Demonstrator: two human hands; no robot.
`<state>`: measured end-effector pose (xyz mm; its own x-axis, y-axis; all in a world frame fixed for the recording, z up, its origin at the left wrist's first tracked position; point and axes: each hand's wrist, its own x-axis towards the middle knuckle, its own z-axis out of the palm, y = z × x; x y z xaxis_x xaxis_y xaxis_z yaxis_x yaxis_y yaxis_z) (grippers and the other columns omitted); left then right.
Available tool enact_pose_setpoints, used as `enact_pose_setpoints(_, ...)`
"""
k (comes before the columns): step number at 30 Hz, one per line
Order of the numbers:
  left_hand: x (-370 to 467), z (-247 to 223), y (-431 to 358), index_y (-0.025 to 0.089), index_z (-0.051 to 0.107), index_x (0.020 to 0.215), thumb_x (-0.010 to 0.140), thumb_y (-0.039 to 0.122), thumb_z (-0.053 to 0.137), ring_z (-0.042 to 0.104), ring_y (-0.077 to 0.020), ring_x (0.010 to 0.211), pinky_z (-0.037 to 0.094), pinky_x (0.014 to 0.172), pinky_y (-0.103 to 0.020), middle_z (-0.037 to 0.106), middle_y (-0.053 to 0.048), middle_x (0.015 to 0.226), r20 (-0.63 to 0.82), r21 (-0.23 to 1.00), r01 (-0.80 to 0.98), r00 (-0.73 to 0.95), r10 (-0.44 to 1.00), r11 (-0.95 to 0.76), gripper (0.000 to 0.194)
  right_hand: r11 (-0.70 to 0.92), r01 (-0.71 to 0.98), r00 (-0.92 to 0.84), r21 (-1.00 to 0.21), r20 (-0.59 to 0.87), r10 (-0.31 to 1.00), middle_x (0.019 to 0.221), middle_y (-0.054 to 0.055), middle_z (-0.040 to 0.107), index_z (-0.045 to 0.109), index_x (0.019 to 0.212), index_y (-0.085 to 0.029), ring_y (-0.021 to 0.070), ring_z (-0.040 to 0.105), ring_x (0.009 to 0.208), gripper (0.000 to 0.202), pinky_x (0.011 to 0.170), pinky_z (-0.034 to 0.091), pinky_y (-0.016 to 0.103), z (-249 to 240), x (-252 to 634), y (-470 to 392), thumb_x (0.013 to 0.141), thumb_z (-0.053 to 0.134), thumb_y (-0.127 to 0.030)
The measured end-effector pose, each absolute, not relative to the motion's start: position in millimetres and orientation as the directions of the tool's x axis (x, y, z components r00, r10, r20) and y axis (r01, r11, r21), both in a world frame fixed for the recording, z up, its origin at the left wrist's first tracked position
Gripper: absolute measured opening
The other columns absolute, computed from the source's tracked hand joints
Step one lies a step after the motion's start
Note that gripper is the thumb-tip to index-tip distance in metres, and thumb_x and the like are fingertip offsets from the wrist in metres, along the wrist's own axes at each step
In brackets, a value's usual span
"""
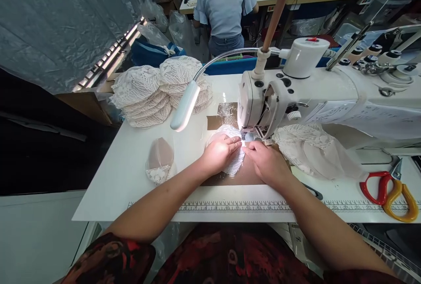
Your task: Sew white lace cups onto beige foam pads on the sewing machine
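Observation:
A white lace cup piece (234, 164) lies under the needle area of the white sewing machine (253, 104). My left hand (222, 152) rests on top of it, fingers stretched out and pointing to the presser foot. Close to the foot, my right hand (265, 161) pinches the piece's right edge between thumb and fingertips. The fingertips of both hands nearly meet in the bright lamp light. To the right of my right hand sits a heap of lace and sheer fabric (315, 152).
Stacked lace cups (141, 95) stand at the back left. A small sheer cup (160, 159) lies left of my forearm. Scissors (391, 192) with red and yellow handles lie far right. A lamp (186, 106) hangs over the table; a person (225, 7) sits beyond.

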<state>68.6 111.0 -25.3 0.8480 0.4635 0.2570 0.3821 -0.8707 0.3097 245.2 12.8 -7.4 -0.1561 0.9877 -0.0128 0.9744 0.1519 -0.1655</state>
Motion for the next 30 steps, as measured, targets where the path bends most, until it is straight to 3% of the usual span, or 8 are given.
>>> enact_pose_setpoints(6,72,-29,130,0.013,0.068,0.119,0.098,0.028,0.045,0.064,-0.0233,0.096,0.056,0.084,-0.039,0.066,-0.012,0.125,0.29,0.302,0.322,0.866,0.409,-0.897,0.034,0.109,0.984,-0.109,-0.144,0.009,0.994,0.098,0.006,0.062,0.066,0.116,-0.021,0.0165,0.046,0.07,0.039,0.057,0.024,0.031,-12,241,19,0.088,0.04,-0.009)
enact_pose_setpoints(15,70,-29,138,0.013,0.067,0.121,0.097,0.032,0.047,0.062,-0.0237,0.098,0.054,0.086,-0.039,0.064,-0.011,0.129,0.297,0.297,0.286,0.879,0.372,-0.911,0.037,0.114,0.984,-0.114,-0.134,0.012,0.993,0.098,0.007,0.062,0.064,0.122,-0.022,0.016,0.046,0.068,0.045,0.056,0.026,0.03,-13,239,19,0.084,0.043,-0.008)
enact_pose_setpoints(24,73,-28,134,0.01,0.065,0.123,0.096,0.028,0.045,0.06,-0.0244,0.095,0.05,0.086,-0.04,0.067,-0.015,0.12,0.255,0.284,0.388,0.851,0.459,-0.877,0.038,0.101,0.988,-0.099,-0.119,0.019,0.995,0.095,0.006,0.062,0.064,0.123,-0.024,0.016,0.05,0.07,0.045,0.056,0.029,0.03,-13,238,18,0.089,0.039,-0.009)
enact_pose_setpoints(30,69,-21,128,0.016,0.06,0.129,0.094,0.031,0.047,0.05,-0.0312,0.118,0.043,0.096,-0.047,0.058,-0.013,0.132,0.204,0.21,0.482,0.829,0.52,-0.851,0.04,0.089,0.988,-0.086,-0.125,0.03,0.996,0.101,0.006,0.065,0.062,0.128,-0.024,0.0178,0.057,0.078,0.047,0.063,0.036,0.029,-14,237,18,0.089,0.039,-0.01)
